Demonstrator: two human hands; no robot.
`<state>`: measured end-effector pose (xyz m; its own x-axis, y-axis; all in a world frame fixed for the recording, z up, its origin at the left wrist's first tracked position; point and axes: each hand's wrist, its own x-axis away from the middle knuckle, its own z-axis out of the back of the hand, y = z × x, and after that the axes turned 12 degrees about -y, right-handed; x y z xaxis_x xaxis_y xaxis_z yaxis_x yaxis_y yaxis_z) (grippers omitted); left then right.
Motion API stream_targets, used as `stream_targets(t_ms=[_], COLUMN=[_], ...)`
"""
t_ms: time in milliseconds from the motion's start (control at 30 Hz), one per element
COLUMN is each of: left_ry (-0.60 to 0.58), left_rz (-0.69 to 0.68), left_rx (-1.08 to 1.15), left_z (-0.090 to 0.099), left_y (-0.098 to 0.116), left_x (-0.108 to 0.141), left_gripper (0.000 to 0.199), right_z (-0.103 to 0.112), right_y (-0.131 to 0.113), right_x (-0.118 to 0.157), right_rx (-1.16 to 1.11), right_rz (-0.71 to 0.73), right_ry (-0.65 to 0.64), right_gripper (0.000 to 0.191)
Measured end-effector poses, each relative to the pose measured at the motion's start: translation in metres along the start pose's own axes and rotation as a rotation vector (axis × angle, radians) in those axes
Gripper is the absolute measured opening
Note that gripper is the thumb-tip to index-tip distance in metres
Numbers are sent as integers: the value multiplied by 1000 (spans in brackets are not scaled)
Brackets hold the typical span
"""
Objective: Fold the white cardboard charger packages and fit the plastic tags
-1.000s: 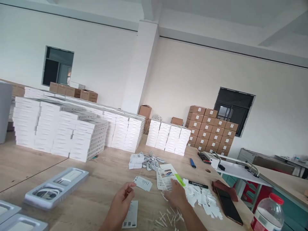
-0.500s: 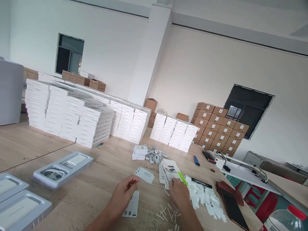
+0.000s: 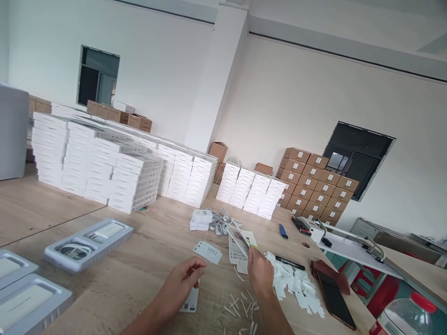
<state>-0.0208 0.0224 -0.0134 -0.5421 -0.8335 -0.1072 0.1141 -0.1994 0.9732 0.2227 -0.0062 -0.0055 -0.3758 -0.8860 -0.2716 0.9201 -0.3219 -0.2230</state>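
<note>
White paper tilts up off the table (image 3: 157,260): the leaflet (image 3: 239,239), flat a moment ago, is now raised from the papers (image 3: 236,252), its near end clamped between the right hand's (image 3: 261,272) thumb and fingers. The left hand (image 3: 179,281) curls loosely above a printed card (image 3: 190,302), thumb and fingertips slightly apart, seemingly holding nothing.

Pale, plain walls; square white pillar (image 3: 218,74) mid-view. Two dark-framed windows, left one (image 3: 98,76) and right one (image 3: 359,156). Surface (image 3: 146,260) wood-toned, seam running at left. Brown cartons (image 3: 310,186) stacked by right wall. Daylight soft, ceiling (image 3: 349,23) pale grey.
</note>
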Motion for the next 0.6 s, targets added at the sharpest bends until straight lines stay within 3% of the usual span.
stream_targets(t_ms=[333, 600], left_ry=[-64, -76], left_rz=[11, -2], left_rx=[-69, -86], left_z=[2, 2], left_y=[3, -3], left_x=[4, 3], left_gripper=[29, 30], right_z=[-10, -3], right_y=[1, 14], right_x=[-4, -3], right_rx=[-62, -172], right_rz=[-73, -125], right_ry=[-89, 15], right_gripper=[30, 41])
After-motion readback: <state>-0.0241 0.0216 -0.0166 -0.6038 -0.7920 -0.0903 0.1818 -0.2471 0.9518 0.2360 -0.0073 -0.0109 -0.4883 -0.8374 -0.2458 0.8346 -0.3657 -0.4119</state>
